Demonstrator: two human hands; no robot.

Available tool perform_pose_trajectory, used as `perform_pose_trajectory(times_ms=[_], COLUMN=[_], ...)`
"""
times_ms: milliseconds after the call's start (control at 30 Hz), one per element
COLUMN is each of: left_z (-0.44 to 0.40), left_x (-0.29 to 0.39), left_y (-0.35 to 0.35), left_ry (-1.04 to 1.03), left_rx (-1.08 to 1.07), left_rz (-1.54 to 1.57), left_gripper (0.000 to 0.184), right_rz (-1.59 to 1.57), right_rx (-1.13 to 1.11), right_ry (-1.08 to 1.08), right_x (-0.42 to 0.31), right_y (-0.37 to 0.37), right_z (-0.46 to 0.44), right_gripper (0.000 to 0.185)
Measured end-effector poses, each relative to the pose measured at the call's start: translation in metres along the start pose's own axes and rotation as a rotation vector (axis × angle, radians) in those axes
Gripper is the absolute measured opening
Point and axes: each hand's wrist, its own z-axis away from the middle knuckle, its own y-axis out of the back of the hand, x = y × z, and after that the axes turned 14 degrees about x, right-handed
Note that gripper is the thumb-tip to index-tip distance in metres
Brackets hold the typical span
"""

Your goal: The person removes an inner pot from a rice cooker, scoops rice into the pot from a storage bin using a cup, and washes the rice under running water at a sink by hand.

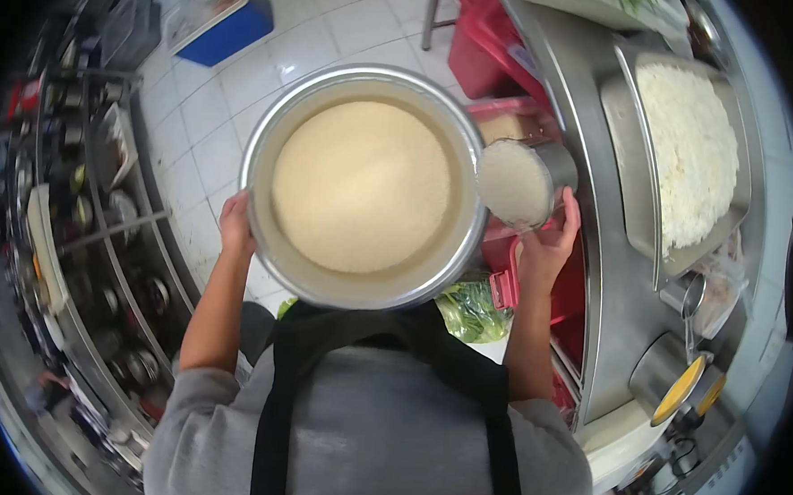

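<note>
The left hand (237, 225) is curling its fingers at the left side of one pot (369, 86); how far they are reaching under the rim, I cannot tell. The right hand (551, 233) is wrapping its fingers around one cup (562, 167), which is tilting its mouth leftward, toward the pot. Between the two sets of fingers, the pot is holding a single broad bed of pale grain (364, 187), with a bare ring of wall showing all round it. More grain is filling the cup. The cup is overlapping the pot's right rim in view; whether they are touching, I cannot tell.

Below the right fingers, greens (478, 314) are lying in clear plastic. Around and above those fingers, several red tubs (483, 50) are overlapping too much for a sure count.

Farther right of them, a counter (608, 321) is running lengthwise, its near edge standing just beyond the fingers. On it, one tray (634, 202) is carrying one white heap (688, 155), and two yellow ovals (681, 388) are showing nearer the person.

Beyond the left fingers, one rack (138, 225) is standing well apart, a strip of floor (182, 138) lying between. Ahead, floor is opening out between the pot and one blue tub (238, 29).
</note>
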Motion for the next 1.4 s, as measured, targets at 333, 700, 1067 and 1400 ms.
perform_pose_trajectory(times_ms=[333, 700, 1067, 1400], left_z=[0.011, -0.047, -0.068, -0.057], left_x=[0.035, 0.038, 0.045, 0.049], left_y=[-0.016, -0.038, -0.056, -0.068], left_ry=[0.065, 0.035, 0.048, 0.015], left_rx=[-0.131, -0.247, -0.291, -0.203], left_rz=[-0.010, -0.063, -0.144, -0.271], left_gripper=[0.020, 0.019, 0.027, 0.024], right_rz=[0.419, -0.353, -0.246, 1.281], right_rx=[-0.056, 0.595, 0.788, -0.156], right_ry=[1.326, -0.466, -0.316, -0.132], right_x=[-0.052, 0.059, 0.243, 0.310], right_y=[-0.081, 0.035, 0.060, -0.004], right_z=[0.036, 0.066, -0.065, -0.080], right_gripper=[0.052, 0.064, 0.024, 0.034])
